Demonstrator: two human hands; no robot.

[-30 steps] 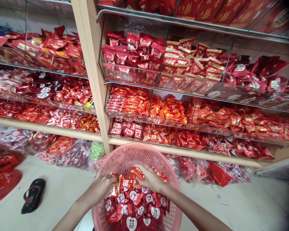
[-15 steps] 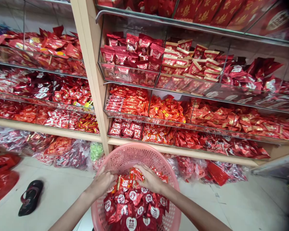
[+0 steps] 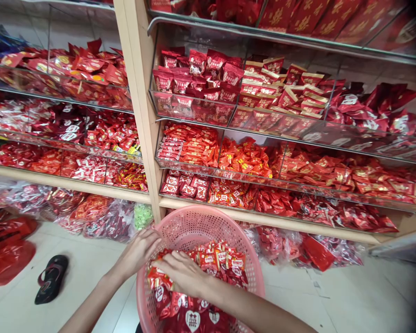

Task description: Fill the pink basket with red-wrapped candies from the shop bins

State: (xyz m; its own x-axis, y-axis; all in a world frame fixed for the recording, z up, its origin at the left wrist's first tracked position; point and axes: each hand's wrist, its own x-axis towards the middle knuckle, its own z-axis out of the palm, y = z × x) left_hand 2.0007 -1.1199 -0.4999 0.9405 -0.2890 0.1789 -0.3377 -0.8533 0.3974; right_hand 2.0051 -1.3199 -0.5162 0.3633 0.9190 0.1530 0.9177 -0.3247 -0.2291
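Note:
A pink perforated plastic basket stands in front of the shelves, partly filled with wrapped packets. Dark red packets with white hearts lie toward its near side, and orange-red packets lie farther back. My left hand is at the basket's left rim, its fingers bent; whether they grip anything is hidden. Over the left part of the pile, my right hand reaches across with its fingers on the orange-red packets; their tips are partly hidden, so a grip cannot be made out.
Clear-fronted shelves of red packets rise behind the basket, split by a wooden post. Plastic bags of packets lie under them. A black flip-flop and red bags are on the floor at the left.
My right hand has moved left across the pile, uncovering orange-red packets at the right. My left hand has shifted up and back to the rim. The view has shifted slightly.

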